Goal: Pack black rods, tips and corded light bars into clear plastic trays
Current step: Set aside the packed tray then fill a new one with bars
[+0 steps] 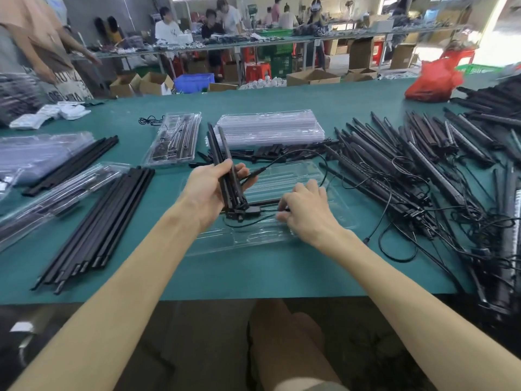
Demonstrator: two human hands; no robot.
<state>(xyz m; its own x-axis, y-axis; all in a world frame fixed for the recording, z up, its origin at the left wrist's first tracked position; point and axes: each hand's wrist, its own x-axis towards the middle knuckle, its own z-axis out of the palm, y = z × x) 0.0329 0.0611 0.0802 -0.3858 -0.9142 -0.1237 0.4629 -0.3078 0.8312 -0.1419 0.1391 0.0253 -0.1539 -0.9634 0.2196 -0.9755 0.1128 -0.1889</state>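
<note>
A bundle of corded light bars (pixel 222 165) stands tilted over the clear tray (pixel 324 218), gripped by the left hand (pixel 208 190). The right hand (pixel 306 207) curls its fingers down at the bundle's cord (pixel 310 153); the blur hides whether they pinch it. Black rods (pixel 112 215) lie to the left on the green table (pixel 253 272).

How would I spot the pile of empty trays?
On the green table, look straight ahead to its far middle. The stack of clear trays lies there; unlike the single tray to its left, it is many layers thick and holds no black parts.
</note>
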